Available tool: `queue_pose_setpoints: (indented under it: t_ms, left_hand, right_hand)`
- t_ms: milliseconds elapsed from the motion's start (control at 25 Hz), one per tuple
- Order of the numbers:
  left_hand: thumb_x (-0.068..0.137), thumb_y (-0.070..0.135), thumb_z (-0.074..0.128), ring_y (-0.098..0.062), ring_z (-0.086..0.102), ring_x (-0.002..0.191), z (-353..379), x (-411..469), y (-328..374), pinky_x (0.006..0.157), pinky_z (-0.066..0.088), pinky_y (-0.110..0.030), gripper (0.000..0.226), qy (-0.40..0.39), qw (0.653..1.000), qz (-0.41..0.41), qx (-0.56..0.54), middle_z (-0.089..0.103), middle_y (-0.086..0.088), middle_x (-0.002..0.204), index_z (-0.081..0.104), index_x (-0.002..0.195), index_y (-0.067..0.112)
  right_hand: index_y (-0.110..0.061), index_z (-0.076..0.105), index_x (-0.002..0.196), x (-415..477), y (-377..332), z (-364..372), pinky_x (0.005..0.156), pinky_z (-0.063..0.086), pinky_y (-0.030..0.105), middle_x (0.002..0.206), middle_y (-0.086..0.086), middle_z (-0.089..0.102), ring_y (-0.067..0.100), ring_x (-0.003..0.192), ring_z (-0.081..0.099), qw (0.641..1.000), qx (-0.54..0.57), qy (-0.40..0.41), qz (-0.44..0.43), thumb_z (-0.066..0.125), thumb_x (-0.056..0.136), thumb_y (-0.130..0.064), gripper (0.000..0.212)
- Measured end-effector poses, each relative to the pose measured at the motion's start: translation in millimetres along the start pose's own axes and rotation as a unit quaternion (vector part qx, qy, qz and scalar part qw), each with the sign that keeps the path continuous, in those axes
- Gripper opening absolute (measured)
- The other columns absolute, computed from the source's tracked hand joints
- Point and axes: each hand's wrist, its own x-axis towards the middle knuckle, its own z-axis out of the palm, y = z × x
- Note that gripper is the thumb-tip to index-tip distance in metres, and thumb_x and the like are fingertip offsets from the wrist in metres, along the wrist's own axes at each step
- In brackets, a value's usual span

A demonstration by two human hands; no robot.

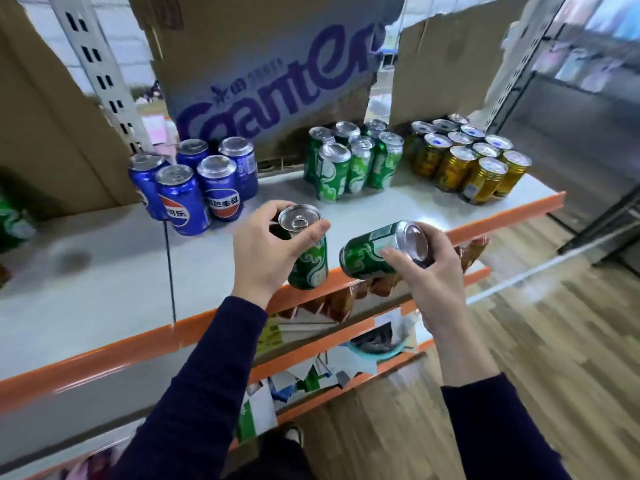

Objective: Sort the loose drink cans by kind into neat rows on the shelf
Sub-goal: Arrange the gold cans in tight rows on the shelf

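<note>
My left hand (pixel 265 252) grips an upright green can (pixel 310 263) round its top, above the front edge of the white shelf (pixel 104 289). My right hand (pixel 427 271) holds a second green can (pixel 372 251) tipped on its side, base toward me, just past the shelf's orange lip. Farther back stand three groups: several blue cans (pixel 194 183) on the left, several green cans (pixel 351 161) in the middle, several gold cans (pixel 467 161) on the right.
Cardboard boxes (pixel 270 64) lean behind the cans. A perforated upright post (pixel 100 77) rises at the back left. Lower orange-edged shelves (pixel 346 327) hold packets and cartons. Wooden floor (pixel 554 341) lies to the right. More green cans (pixel 14 223) show at the far left edge.
</note>
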Motion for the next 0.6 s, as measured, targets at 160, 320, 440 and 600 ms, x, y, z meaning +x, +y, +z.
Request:
queue_pose_setpoints:
  t_ms: [160, 320, 440, 600]
  left_hand:
    - [0.067, 0.068, 0.067, -0.002, 0.064, 0.083, 44.0, 28.6, -1.6, 0.07, 0.047, -0.014, 0.047, -0.022, 1.0, 0.0, -0.005, 0.068, 0.013, 0.088, 0.063, 0.093, 0.03]
    - [0.066, 0.062, 0.075, -0.002, 0.064, 0.081, 82.0, 62.6, -12.1, 0.071, 0.052, -0.022, 0.042, -0.016, 1.0, -0.003, -0.01, 0.069, 0.014, 0.085, 0.064, 0.091, 0.029]
    - [0.06, 0.067, 0.074, 0.002, 0.064, 0.079, 102.1, 86.0, -17.6, 0.069, 0.051, -0.017, 0.045, 0.004, 0.999, -0.032, -0.023, 0.068, 0.019, 0.081, 0.064, 0.088, 0.034]
    - [0.054, 0.069, 0.076, 0.009, 0.061, 0.076, 116.4, 100.2, -24.1, 0.064, 0.044, -0.006, 0.047, 0.02, 0.998, -0.055, -0.008, 0.065, 0.026, 0.077, 0.06, 0.085, 0.038]
  right_hand:
    - [-0.032, 0.061, 0.11, 39.5, 20.2, -17.5, 0.084, 0.052, 0.027, 0.1, -0.015, 0.067, 0.004, 0.094, 0.064, 1.0, 0.011, 0.014, 0.003, 0.083, 0.064, -0.044, 0.053]
    - [-0.029, 0.06, 0.112, 94.8, 35.5, -23.4, 0.08, 0.049, 0.019, 0.101, -0.013, 0.067, 0.001, 0.093, 0.063, 1.0, -0.025, 0.008, -0.017, 0.083, 0.062, -0.044, 0.056]
    - [-0.027, 0.059, 0.113, 142.3, 36.7, -17.5, 0.072, 0.043, 0.007, 0.099, -0.017, 0.065, -0.009, 0.087, 0.059, 0.993, -0.096, -0.016, -0.06, 0.086, 0.065, -0.035, 0.056]
    - [-0.019, 0.06, 0.119, 192.9, 35.3, 0.3, 0.08, 0.048, 0.021, 0.102, -0.011, 0.066, 0.003, 0.088, 0.06, 0.975, -0.18, -0.038, -0.127, 0.087, 0.063, -0.037, 0.064]
